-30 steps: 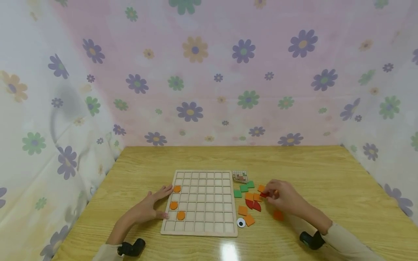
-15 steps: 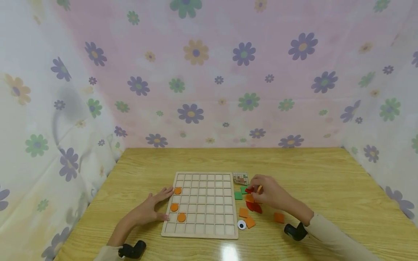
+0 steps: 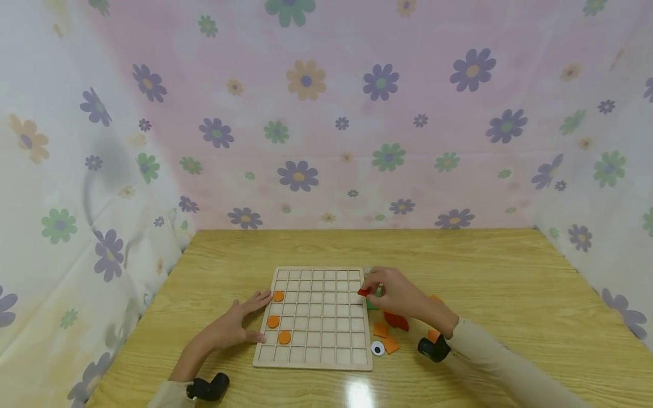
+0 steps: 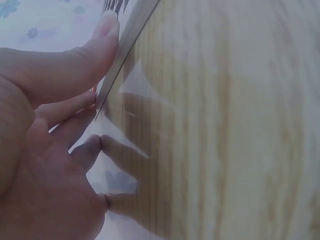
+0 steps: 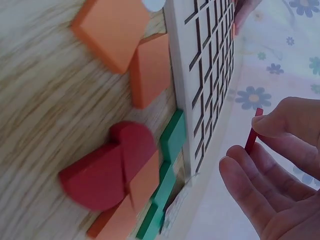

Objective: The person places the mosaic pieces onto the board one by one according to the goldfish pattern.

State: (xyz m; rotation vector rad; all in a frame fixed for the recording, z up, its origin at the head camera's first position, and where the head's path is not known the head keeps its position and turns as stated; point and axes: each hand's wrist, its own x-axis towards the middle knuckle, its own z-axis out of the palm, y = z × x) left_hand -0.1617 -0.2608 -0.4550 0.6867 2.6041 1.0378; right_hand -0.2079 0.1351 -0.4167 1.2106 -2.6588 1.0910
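Observation:
Between its thumb and fingers, my right hand (image 3: 395,294) pinches a small flat red piece (image 3: 363,293) over the right edge of the wooden grid board (image 3: 326,309). In the right wrist view this red piece (image 5: 252,140) is seen edge-on, raised above the table. My left hand (image 3: 232,327) rests at the board's left edge with fingers spread and thumb touching the rim. The left wrist view shows the thumb (image 4: 102,42) against the board's side. Three orange discs (image 3: 284,337) lie in cells on the board's left side.
Right of the board lie two red pieces (image 5: 95,177), several orange squares (image 5: 150,70), several green pieces (image 5: 173,136) and a white eye disc (image 3: 377,348). A small pattern card (image 3: 368,271) is mostly hidden by my right hand. Flowered cloth (image 3: 326,141) surrounds the table.
My right hand has moved left from the loose pieces to the board's right edge, carrying the red piece. My left hand has stayed at the board's left edge.

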